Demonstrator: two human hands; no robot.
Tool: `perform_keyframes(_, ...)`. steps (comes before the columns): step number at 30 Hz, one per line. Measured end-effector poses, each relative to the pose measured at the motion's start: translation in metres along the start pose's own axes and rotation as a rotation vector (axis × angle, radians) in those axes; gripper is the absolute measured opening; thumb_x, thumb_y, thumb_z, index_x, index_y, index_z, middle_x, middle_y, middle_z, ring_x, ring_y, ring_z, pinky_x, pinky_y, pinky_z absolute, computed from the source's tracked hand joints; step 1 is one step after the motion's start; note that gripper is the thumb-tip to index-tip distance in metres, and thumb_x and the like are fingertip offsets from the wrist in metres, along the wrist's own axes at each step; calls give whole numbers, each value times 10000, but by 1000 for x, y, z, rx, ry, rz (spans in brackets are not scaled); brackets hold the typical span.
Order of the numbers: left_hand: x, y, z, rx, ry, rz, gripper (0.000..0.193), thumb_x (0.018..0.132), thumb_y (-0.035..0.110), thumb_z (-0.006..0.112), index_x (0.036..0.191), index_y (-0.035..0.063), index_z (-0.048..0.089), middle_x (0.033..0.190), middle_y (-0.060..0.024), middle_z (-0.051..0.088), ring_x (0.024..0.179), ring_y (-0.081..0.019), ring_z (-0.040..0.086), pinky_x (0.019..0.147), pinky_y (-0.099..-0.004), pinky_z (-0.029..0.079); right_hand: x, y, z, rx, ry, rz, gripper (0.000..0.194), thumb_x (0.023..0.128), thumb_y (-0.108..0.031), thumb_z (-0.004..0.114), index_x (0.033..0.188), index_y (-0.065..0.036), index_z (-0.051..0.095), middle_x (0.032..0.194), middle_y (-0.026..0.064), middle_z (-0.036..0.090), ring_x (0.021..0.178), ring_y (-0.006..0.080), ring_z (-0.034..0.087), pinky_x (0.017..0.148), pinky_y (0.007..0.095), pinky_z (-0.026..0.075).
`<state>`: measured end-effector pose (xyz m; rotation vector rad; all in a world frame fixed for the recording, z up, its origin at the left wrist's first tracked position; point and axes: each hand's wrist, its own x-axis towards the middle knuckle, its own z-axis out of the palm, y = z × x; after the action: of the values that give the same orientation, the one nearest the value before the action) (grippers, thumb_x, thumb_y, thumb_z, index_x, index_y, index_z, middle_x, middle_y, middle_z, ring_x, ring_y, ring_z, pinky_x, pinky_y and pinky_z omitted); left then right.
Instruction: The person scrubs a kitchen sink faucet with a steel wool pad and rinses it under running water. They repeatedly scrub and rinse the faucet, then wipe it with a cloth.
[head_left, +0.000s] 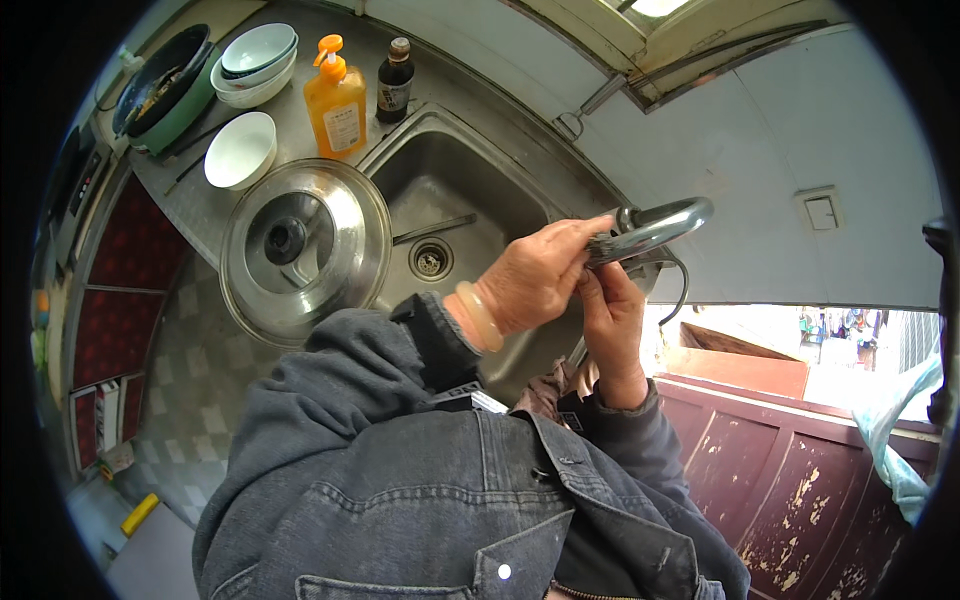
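Note:
A curved chrome faucet spout (671, 225) reaches over the right side of a stainless steel sink (465, 176). My left hand (529, 277), with a pale bangle at the wrist, has its fingers at the spout's ridged grey end. From below, my right hand (615, 322) brings thumb and fingers together close under that same end. What lies between its fingertips is hidden. A strainer drain (431, 259) and a long, thin metal piece (435, 228) show in the basin. Across the sink's left edge lies a steel pan lid (352, 225) with a glass centre and black knob.
An orange pump bottle (341, 112) and a dark sauce bottle (394, 86) stand behind the sink. Farther left are a white bowl (241, 150), stacked bowls (259, 56) and a black pan (169, 82) with food. A brownish cloth (544, 388) hangs near my body.

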<state>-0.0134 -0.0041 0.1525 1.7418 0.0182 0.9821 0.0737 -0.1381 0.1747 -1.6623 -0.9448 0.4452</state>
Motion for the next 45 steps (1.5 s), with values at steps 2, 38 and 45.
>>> perform_keyframes(2,-2,-1,-8,-28,-19,-20,432,950,-60,557,1381,-26,561,1263,-234,651,1130,-360,676,956,-363,562,0,1,2,79,-12,27,223,1037,-18,556,1233,45,641,1052,62,716,962,111,662,846,261,538)
perform_keyframes(38,-13,7,-3,68,175,-120,161,882,5,667,1013,28,578,908,-162,618,777,-356,632,676,-403,520,-2,-2,-1,138,19,65,246,971,52,637,1217,47,650,1118,69,713,1017,129,674,905,272,562)
perform_keyframes(45,9,1,3,25,161,-107,99,897,2,646,951,11,564,834,-180,615,746,-381,627,648,-423,509,-2,-4,0,104,40,57,218,978,37,643,1194,53,671,1072,57,729,969,107,668,867,254,547)
